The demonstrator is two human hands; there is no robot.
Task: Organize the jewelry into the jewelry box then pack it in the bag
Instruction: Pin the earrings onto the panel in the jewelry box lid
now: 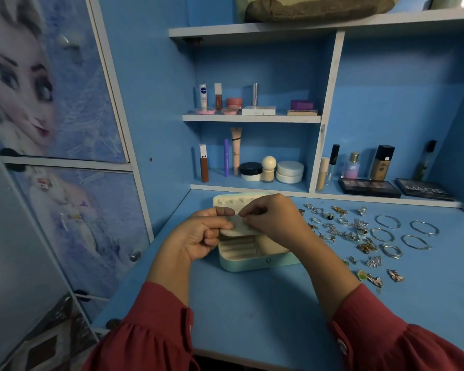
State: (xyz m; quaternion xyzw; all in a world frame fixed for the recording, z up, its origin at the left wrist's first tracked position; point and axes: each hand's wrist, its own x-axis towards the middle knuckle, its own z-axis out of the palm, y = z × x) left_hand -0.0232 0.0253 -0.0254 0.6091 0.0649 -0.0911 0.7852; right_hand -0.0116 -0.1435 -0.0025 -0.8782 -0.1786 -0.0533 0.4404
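A mint-green jewelry box lies open on the blue desk, its cream lid tilted back. Over the box, my left hand pinches a small cream earring panel. My right hand pinches something tiny at the panel's top edge; I cannot tell what it is. Loose jewelry is spread on the desk right of the box: rings, earrings, brooches. Several silver bangles lie further right. No bag is clearly in view.
Shelves behind the desk hold cosmetics: tubes, jars and bottles. Two dark makeup palettes lie at the back right. A cupboard with cartoon-printed doors stands at the left. A brown cushion-like thing sits on the top shelf.
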